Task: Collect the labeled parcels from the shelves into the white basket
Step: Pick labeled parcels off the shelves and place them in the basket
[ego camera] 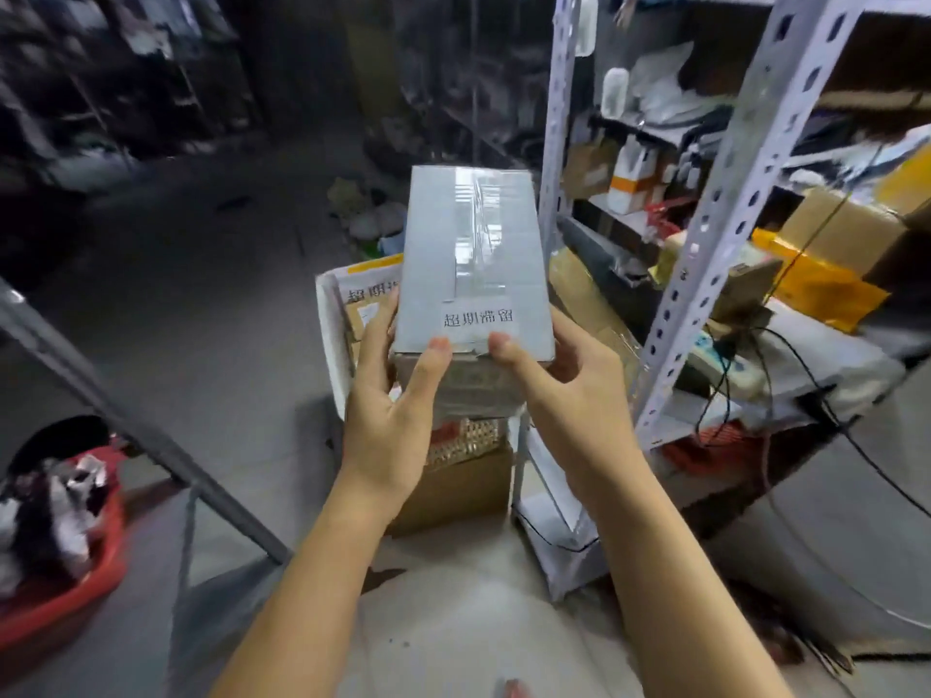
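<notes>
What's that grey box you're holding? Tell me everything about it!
The grey box is a long cardboard carton, shut, with shiny clear tape running down its top. A white label with black printed characters sits near the close end. The box is up in the air, roughly level, pointing away. The left hand and right hand hold its near end, thumbs on top. Below it is the white basket.

Head-worn view faces forward and down, close over the parcel (473, 259), probably along an aisle (201, 274)
</notes>
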